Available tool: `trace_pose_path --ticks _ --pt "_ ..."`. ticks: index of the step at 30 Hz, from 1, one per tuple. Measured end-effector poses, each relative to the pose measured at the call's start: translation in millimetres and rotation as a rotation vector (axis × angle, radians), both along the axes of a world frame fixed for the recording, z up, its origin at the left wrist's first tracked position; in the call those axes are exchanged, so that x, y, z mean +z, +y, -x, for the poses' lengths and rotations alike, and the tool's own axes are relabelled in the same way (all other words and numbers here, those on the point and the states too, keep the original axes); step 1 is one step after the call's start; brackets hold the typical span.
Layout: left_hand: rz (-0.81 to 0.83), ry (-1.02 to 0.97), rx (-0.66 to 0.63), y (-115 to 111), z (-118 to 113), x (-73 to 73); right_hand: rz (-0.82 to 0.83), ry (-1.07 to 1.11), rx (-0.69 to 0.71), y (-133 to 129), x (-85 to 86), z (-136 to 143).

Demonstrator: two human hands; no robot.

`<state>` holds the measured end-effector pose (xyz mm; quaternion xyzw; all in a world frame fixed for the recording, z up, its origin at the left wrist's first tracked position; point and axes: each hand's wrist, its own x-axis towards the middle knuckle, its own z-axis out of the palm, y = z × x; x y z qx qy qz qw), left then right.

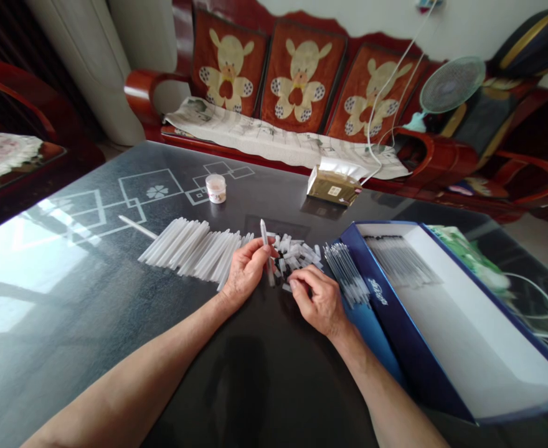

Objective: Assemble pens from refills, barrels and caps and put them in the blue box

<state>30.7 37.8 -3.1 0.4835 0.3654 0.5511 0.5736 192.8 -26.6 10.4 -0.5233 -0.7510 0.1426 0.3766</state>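
1. We see the left hand (245, 269) pinching one slim white translucent plastic pen barrel (266, 252) between thumb and fingertips, holding it nearly upright above the dark glossy glass tabletop (91, 311). The grip sits low on the barrel, so in our view a small twist could tip it out of the fingers.

2. The right hand (318, 300) rests with fingers curled down onto the heap of small white and black plastic caps (295, 252) that lies between the two hands. We cannot tell whether a cap is already pinched or only touched. Because the pieces lie loose and overlapping, a careless pick could scatter them, or lift two at once.

3. Just left of the left hand lies a row of white translucent plastic barrels (190, 249), side by side. They are round and the glass is smooth, so a nudge from the wrist could set them rolling.

4. A bundle of thin clear plastic refills (346, 274) rests against the near wall of the open blue and white cardboard box (465, 336), just beside the right hand. We judge that the right forearm could brush it and spill the refills.

5. The small white round lidded jar (216, 188) and the gold paper packet (334, 185) stand well apart, out of harm's way.
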Motion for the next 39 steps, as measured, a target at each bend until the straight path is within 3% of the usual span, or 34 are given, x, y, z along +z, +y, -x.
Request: trace_pose_path --ticks 7,12,16,23,27,31,39 --pt "-0.028 0.101 -0.013 -0.5 1.3 -4.4 0.057 -0.336 0.005 -0.6 -3.7 -0.6" --pt "-0.084 0.179 -0.082 -1.2 -0.3 -9.7 0.063 -0.391 -0.005 -1.6 -2.3 3.3" --pt "-0.174 0.312 -0.117 -5.1 0.4 -9.2 0.050 -0.093 -0.026 1.9 0.9 0.5" --pt "-0.610 0.670 -0.182 -12.5 2.2 -3.1 0.295 0.912 -0.211 16.7 -14.9 -9.2" --pt "-0.742 0.737 -0.247 -12.1 1.2 -8.9 0.349 1.242 -0.272 23.6 -17.1 -10.8" --pt "-0.795 0.795 -0.280 -11.0 0.8 -12.7 0.341 1.319 -0.257 24.3 -13.9 -9.7" --pt "-0.799 0.820 -0.257 -10.4 0.8 -13.5 0.286 1.029 -0.193 16.5 -22.6 -8.7"
